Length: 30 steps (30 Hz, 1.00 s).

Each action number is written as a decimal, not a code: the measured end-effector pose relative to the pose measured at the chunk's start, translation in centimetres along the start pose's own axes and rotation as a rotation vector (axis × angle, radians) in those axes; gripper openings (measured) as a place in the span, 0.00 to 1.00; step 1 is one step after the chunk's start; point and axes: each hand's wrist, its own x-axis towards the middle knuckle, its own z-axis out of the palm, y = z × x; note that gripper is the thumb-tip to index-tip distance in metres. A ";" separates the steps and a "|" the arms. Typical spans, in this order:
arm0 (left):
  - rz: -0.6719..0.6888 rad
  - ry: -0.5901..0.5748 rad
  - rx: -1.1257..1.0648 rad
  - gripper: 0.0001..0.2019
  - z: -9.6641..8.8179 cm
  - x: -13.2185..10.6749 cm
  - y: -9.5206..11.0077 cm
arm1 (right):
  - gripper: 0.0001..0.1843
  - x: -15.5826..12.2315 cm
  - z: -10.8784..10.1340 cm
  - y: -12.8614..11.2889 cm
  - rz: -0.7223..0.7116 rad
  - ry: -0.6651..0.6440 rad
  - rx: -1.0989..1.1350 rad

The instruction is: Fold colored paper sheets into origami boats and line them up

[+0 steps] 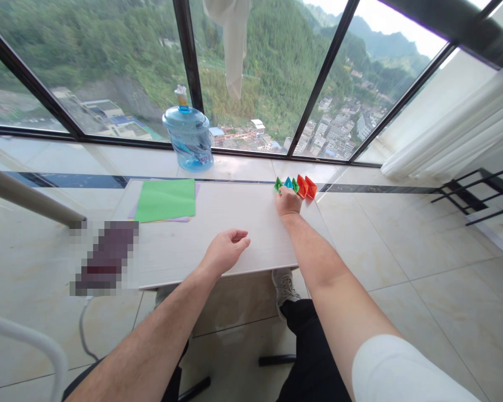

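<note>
My right hand (288, 201) reaches to the far right corner of a small white table (218, 240) and touches a row of folded paper boats: green (279, 183), blue (289, 182) and red-orange (307, 187). Its fingers curl onto the green and blue boats; how firmly it holds them is hidden. My left hand (226, 249) hovers over the table's middle with fingers loosely curled and nothing in it. A stack of coloured paper sheets, green on top (166, 200), lies at the table's far left.
A blue water jug (188, 137) stands on the tiled sill behind the table, before large windows. A blurred dark object (104, 258) lies on the table's left end. A black metal rack (482, 192) stands at the right. My shoe (284, 286) shows under the table.
</note>
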 end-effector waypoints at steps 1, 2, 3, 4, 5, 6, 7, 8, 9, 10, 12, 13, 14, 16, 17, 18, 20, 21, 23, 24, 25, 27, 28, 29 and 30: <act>0.000 0.001 -0.001 0.19 0.0 0.0 0.0 | 0.15 0.0 0.0 0.0 -0.003 -0.002 -0.004; -0.001 0.000 -0.001 0.19 0.0 0.0 0.0 | 0.15 0.0 0.0 0.0 -0.008 -0.005 -0.009; 0.000 -0.001 0.001 0.19 0.0 0.0 0.0 | 0.15 0.0 0.0 0.0 -0.013 -0.008 -0.014; -0.001 -0.003 0.003 0.19 0.0 0.0 0.0 | 0.14 0.0 0.0 0.0 -0.019 -0.010 -0.019; 0.000 -0.004 0.006 0.19 0.0 -0.1 0.0 | 0.14 0.0 0.0 -0.1 -0.027 -0.012 -0.025; 0.001 -0.005 0.009 0.19 0.0 -0.1 0.0 | 0.14 0.1 0.0 -0.1 -0.035 -0.010 -0.030; 0.003 -0.005 0.012 0.19 -0.1 -0.1 0.0 | 0.14 0.1 0.0 -0.1 -0.042 -0.007 -0.034; 0.006 -0.005 0.013 0.19 -0.1 -0.1 0.0 | 0.14 0.2 0.0 -0.2 -0.048 -0.002 -0.036; 0.009 -0.005 0.014 0.19 -0.1 -0.2 0.0 | 0.14 0.2 0.0 -0.2 -0.054 0.001 -0.037; 0.010 -0.005 0.014 0.19 -0.1 -0.2 0.0 | 0.14 0.3 0.0 -0.2 -0.056 0.005 -0.035; 0.010 -0.004 0.014 0.19 -0.1 -0.2 0.0 | 0.14 0.3 0.0 -0.2 -0.057 0.014 -0.024; 0.009 -0.002 0.013 0.18 -0.1 -0.2 0.0 | 0.14 0.3 0.0 -0.2 -0.055 0.020 -0.016; 0.007 0.000 0.012 0.18 -0.1 -0.2 0.0 | 0.13 0.3 0.1 -0.2 -0.053 0.027 -0.008; 0.006 0.002 0.012 0.18 -0.1 -0.2 0.0 | 0.13 0.3 0.0 -0.1 -0.048 0.039 0.008; 0.006 0.002 0.012 0.18 -0.1 -0.2 0.0 | 0.12 0.3 0.0 -0.1 -0.046 0.044 0.015; 0.007 0.000 0.013 0.18 -0.1 -0.2 0.1 | 0.12 0.2 0.0 -0.1 -0.044 0.047 0.022; 0.004 -0.005 0.019 0.19 -0.1 -0.2 0.1 | 0.12 0.2 -0.1 -0.1 -0.041 0.049 0.034; 0.000 -0.009 0.023 0.19 -0.1 -0.2 0.2 | 0.12 0.2 -0.1 -0.1 -0.037 0.048 0.036; -0.006 -0.015 0.028 0.19 -0.1 -0.2 0.2 | 0.12 0.3 -0.1 -0.1 -0.026 0.042 0.032; -0.006 -0.015 0.029 0.19 -0.1 -0.2 0.2 | 0.12 0.3 0.0 -0.1 -0.020 0.038 0.028; -0.005 -0.015 0.029 0.19 -0.1 -0.2 0.2 | 0.13 0.4 0.0 -0.1 -0.014 0.036 0.024; -0.002 -0.013 0.027 0.19 -0.1 -0.2 0.2 | 0.13 0.4 0.1 -0.1 -0.011 0.035 0.017; -0.001 -0.012 0.023 0.19 -0.1 -0.2 0.1 | 0.12 0.5 0.1 -0.1 -0.013 0.036 0.016; -0.002 -0.010 0.019 0.19 -0.1 -0.2 0.1 | 0.12 0.5 0.1 -0.1 -0.015 0.039 0.015; -0.003 -0.008 0.014 0.18 -0.1 -0.2 0.1 | 0.11 0.4 0.1 -0.1 -0.018 0.042 0.015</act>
